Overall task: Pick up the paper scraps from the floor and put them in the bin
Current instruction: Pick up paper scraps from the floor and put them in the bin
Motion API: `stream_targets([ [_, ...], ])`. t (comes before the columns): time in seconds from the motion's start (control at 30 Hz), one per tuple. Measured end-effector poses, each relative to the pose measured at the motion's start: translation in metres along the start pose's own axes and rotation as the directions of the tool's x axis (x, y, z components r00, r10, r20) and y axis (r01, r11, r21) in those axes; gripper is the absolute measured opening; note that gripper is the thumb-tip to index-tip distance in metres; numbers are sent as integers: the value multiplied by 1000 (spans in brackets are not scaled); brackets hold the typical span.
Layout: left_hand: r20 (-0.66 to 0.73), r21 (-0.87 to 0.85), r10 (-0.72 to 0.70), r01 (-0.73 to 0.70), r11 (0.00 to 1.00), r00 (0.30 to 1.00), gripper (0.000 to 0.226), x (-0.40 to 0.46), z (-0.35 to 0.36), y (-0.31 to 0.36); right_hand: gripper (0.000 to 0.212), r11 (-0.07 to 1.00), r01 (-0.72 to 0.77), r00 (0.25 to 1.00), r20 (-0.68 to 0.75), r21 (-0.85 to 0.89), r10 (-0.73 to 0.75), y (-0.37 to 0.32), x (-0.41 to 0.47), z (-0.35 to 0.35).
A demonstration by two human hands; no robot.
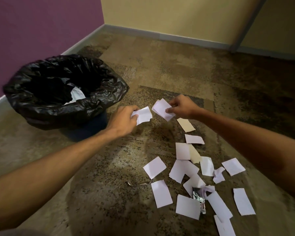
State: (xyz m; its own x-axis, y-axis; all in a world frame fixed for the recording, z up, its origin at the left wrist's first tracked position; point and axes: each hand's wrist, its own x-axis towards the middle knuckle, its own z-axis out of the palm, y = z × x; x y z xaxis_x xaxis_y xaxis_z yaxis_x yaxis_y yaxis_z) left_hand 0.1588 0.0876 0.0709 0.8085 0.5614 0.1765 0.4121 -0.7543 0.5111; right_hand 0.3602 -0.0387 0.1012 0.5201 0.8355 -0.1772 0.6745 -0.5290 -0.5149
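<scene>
My left hand [124, 119] grips a white paper scrap [144, 114] just right of the bin [99, 99], a round bin lined with a black bag, some white paper lying inside. My right hand [180, 107] pinches a small stack of white scraps [161, 109] above the carpet. The two hands are close together, their scraps almost touching. Several white and cream paper scraps [184, 169] lie scattered on the carpet below my right forearm.
A crumpled foil wrapper [198, 196] lies among the scraps. Brown patterned carpet covers the floor. A purple wall stands behind the bin at left, a yellow wall at the back, with a grey post [245, 26] at the far right.
</scene>
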Motion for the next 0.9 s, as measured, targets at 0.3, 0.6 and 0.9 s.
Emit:
stream_targets([
  [0.3,-294,57,117,-104,993,949,29,-7,-93,28,18,977,203,974,-90,-62,-208,-76,-22,-38],
  [0.6,-577,-47,-2,-31,998,817,29,-9,-172,25,22,904,428,871,-276,24,-405,-156,-32,-59],
  [0.9,-579,-137,-285,253,958,764,30,-15,-201,-25,18,863,504,826,-279,-24,-490,-211,-14,-40],
])
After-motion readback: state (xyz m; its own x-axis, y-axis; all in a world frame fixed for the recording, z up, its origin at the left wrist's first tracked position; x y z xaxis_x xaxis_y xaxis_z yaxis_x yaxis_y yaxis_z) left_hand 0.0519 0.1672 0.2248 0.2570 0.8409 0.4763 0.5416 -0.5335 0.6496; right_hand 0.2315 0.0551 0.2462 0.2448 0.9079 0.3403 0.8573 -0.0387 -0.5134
